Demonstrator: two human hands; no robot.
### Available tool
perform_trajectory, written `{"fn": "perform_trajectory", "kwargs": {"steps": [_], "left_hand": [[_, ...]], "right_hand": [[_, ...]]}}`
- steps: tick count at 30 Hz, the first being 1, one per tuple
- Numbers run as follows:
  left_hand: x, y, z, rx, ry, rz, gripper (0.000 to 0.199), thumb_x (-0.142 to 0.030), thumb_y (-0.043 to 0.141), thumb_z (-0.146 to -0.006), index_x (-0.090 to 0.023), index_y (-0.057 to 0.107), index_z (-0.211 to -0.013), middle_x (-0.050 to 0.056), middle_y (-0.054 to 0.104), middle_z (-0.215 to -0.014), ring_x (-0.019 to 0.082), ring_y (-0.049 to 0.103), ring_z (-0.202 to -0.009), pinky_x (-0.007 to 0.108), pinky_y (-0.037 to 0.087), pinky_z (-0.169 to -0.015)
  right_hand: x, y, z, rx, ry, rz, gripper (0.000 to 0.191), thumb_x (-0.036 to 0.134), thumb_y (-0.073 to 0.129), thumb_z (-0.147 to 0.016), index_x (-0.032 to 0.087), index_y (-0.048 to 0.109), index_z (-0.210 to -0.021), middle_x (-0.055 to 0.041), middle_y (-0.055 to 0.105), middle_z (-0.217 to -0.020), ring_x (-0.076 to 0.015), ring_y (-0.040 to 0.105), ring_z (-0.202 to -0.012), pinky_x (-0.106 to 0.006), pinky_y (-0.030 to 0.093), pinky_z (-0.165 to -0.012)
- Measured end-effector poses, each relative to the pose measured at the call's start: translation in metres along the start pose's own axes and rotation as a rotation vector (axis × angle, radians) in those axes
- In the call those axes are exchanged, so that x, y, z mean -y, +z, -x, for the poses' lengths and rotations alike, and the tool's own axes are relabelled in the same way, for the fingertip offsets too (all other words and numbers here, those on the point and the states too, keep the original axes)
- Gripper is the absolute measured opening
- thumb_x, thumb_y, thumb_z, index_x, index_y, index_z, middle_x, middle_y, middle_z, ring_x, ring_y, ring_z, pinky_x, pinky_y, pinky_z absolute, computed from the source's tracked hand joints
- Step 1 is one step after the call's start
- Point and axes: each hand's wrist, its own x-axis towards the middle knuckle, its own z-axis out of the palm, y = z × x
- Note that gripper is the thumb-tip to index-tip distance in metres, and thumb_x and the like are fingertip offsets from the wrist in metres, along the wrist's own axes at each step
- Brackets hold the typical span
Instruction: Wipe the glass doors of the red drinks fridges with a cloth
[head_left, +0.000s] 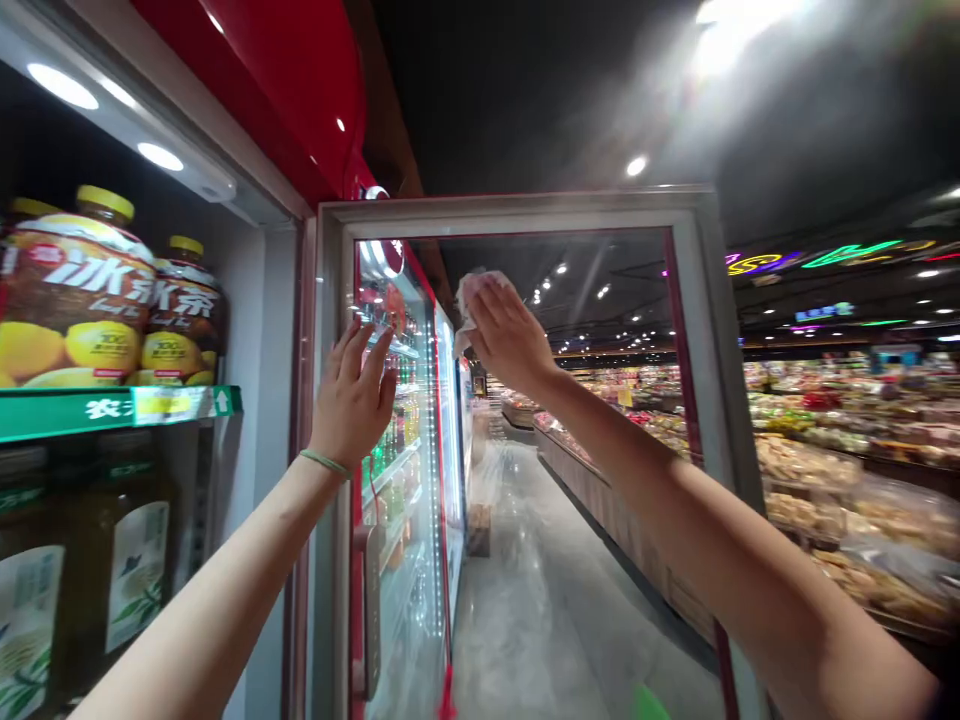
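The open glass door of a red drinks fridge stands in front of me, framed in grey. Against its glass, in the upper part, my right hand presses a crumpled white cloth or tissue; which of the two I cannot tell. My left hand, with a thin green band at the wrist, is at the hinge-side edge of the door. Its fingers are spread and hold nothing; whether they touch the frame or glass is unclear.
Inside the fridge at left, iced tea bottles stand on a shelf with a green edge strip. Dark bottles fill the shelf below. Through the glass appear more lit fridges and a grey aisle floor. Produce displays line the right.
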Motion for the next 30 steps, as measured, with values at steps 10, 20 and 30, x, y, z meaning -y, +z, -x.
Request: {"fn": "perform_trajectory", "kwargs": {"steps": [10, 20, 30], "left_hand": [[-0.024, 0.016, 0.009, -0.024, 0.021, 0.092, 0.055, -0.028, 0.047, -0.103, -0.025, 0.040, -0.157, 0.014, 0.046, -0.159, 0.032, 0.034, -0.155, 0.055, 0.032, -0.127], [-0.017, -0.005, 0.048, 0.018, -0.045, 0.030, 0.054, -0.026, 0.045, -0.104, -0.024, 0.039, -0.157, 0.014, 0.047, -0.159, 0.031, 0.032, -0.155, 0.057, 0.033, -0.126], [-0.007, -0.061, 0.088, 0.080, -0.211, -0.047, 0.050, -0.028, 0.039, -0.105, -0.022, 0.044, -0.155, 0.014, 0.045, -0.160, 0.030, 0.027, -0.158, 0.055, 0.027, -0.128]], "right_hand": [[-0.104, -0.077, 0.103, -0.015, 0.463, 0.212, 0.062, 0.035, 0.030, -0.107, 0.005, 0.027, -0.161, -0.0182, 0.030, -0.169, -0.0256, 0.022, -0.160, -0.046, 0.019, -0.132], [-0.032, -0.039, 0.104, -0.014, 0.479, 0.142, 0.066, 0.036, 0.030, -0.106, 0.009, 0.019, -0.165, -0.0171, 0.023, -0.171, -0.0287, 0.018, -0.161, -0.052, 0.018, -0.132], [0.179, 0.037, 0.073, 0.104, -0.132, -0.312, 0.067, 0.024, 0.041, -0.103, 0.009, 0.021, -0.165, -0.0140, 0.027, -0.170, -0.0287, 0.017, -0.161, -0.055, 0.019, -0.134]]}}
